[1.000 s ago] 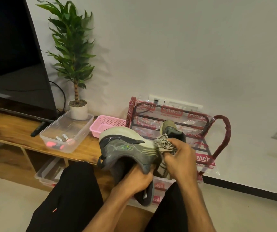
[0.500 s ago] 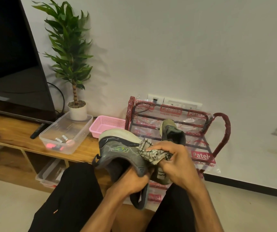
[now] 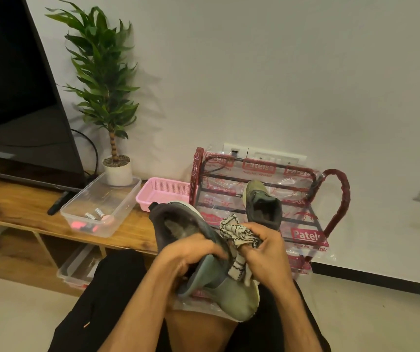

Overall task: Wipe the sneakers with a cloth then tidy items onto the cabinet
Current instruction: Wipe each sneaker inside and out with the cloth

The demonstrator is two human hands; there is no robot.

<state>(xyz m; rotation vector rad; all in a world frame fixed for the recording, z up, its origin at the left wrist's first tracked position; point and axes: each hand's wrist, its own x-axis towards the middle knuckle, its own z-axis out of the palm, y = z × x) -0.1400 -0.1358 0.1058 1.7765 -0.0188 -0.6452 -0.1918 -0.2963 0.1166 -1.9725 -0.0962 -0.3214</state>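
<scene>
Gripping sneaker (image 3: 211, 252), left hand (image 3: 188, 255) curled, right hand (image 3: 264, 252) (cloth (image 3: 239, 233) bunched)

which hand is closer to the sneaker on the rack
Right. The right hand, gripping the cloth, is in front of the rack sneaker; the left hand holds the other sneaker, further left.

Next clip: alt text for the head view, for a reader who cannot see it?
A seated person's left hand grips a grey-green sneaker while the right hand holds a patterned cloth against it. A second sneaker sits on a red rack beside a wooden cabinet.
</scene>
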